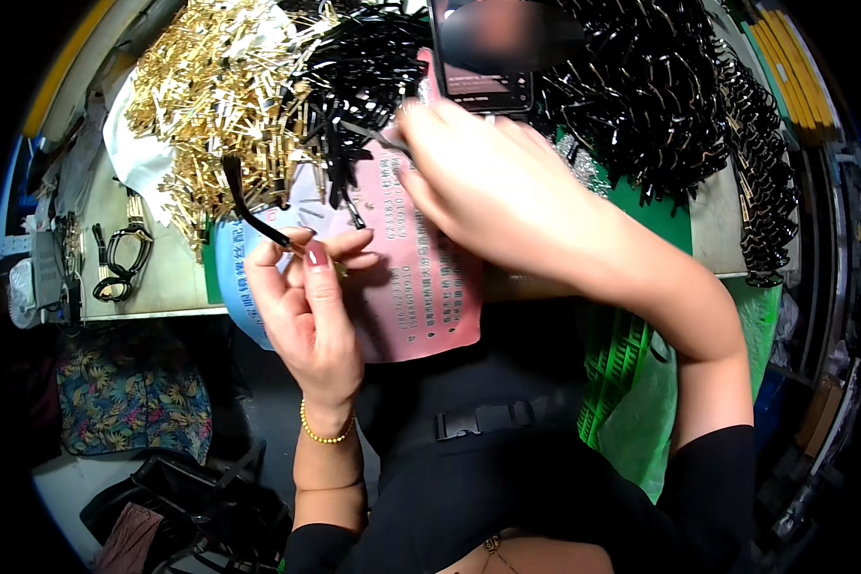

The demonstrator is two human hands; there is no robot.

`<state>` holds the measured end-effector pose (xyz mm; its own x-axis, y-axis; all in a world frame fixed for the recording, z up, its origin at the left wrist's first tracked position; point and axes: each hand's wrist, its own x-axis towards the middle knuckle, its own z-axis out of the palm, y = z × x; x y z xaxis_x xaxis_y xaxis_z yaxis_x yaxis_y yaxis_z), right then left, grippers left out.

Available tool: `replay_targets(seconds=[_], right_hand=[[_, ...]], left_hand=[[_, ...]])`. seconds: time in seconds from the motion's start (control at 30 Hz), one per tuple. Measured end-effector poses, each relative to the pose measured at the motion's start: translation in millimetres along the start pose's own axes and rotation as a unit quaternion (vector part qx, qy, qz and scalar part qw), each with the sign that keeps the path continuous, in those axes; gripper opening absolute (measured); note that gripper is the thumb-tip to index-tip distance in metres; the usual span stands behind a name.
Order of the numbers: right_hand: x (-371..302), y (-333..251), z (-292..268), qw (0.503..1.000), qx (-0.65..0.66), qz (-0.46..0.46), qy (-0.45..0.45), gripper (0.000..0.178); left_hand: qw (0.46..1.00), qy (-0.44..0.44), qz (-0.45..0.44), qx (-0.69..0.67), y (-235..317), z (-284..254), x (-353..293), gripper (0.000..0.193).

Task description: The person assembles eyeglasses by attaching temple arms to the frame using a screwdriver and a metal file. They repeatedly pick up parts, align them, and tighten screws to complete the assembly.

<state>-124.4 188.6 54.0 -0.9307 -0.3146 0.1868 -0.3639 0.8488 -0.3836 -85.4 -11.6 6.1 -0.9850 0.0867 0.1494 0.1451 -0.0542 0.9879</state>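
Between the thumb and fingers of my left hand [311, 306] is a black eyeglass temple [249, 210], its curved tip pointing up and away to the left. This hand is above a pink and blue printed mat [392, 330]. My right hand [488, 187] reaches across to the far part of the mat, its fingers curled and slightly blurred. A slim grey tool [378, 137] sticks out from those fingers toward a heap of black temples [364, 62]; its exact kind is not clear. Left of that heap lies a large pile of gold temples [206, 100].
A phone [493, 94] stands behind my right hand. Glossy black eyeglass parts [651, 105] are heaped at the right, beside small silver pieces [581, 163]. Black eyeglasses [129, 249] lie at the table's left. A green bag [631, 421] hangs below the right edge.
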Motion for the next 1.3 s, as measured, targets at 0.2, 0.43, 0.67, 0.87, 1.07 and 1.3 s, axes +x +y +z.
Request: replay_targets(seconds=[0.2,0.43,0.67,0.87,1.07,1.3], right_hand=[[63,1,36,0.997,-0.082,0.009,0.004,0.028],[11,-11,-16,0.998,0.026,0.038,-0.047,0.017],[-78,-16,-61,0.942,0.244,0.168,-0.156,0.024],[-139,10,-52,0.913,0.349,0.198,-0.068,0.020],[-151,13,-49,0.877,0.405,0.238,-0.102,0.025],[-151,11,-47,0.847,0.456,0.261,-0.080,0.019]], left_hand=[[0.994,0.081,0.050,0.043,4,-40,19,0.007],[0.854,0.119,0.205,0.464,0,-38,85,0.011],[0.817,0.100,0.072,0.563,6,-21,114,0.025],[0.990,0.062,0.011,0.126,-9,-39,108,0.026],[0.989,0.100,-0.113,-0.008,-11,-57,60,0.021],[0.989,0.040,-0.006,0.145,17,-9,13,0.033]])
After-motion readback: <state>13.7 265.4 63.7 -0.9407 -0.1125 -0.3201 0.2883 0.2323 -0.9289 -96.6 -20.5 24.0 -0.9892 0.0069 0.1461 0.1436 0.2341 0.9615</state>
